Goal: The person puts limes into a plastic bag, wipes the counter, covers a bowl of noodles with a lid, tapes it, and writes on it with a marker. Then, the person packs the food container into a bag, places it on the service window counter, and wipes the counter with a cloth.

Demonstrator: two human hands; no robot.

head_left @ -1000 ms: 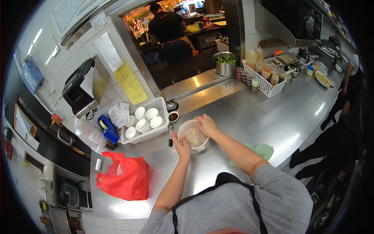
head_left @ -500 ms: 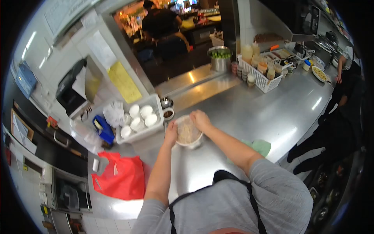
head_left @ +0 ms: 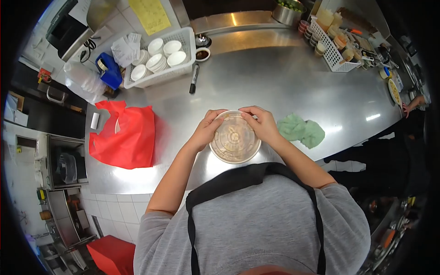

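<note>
Close to my chest, a round takeaway bowl [head_left: 233, 153] is topped by a clear plastic lid [head_left: 234, 136], and pale food shows dimly through it. The fingers of my left hand [head_left: 208, 130] are closed on the rim at the upper left. On the upper right of the same rim, my right hand [head_left: 261, 123] grips with its thumb on the lid's edge. Whether the lid is fully snapped down I cannot tell. A crumpled green cloth [head_left: 301, 130] lies right of my right hand, and a black marker [head_left: 195, 79] lies ahead of my left.
At the left are a red bag [head_left: 130, 137], a blue tape dispenser [head_left: 109, 71] and a white basket [head_left: 160, 80] of stacked white cups. A small sauce cup [head_left: 203, 54] sits beside it. Far right, a white basket [head_left: 334, 57] holds bottles; another person's hand [head_left: 415, 104] touches the counter edge.
My hands and the bowl are nearer my body, and the lid now lies flat over the top. My view has tipped downward, and the marker has come into sight.
</note>
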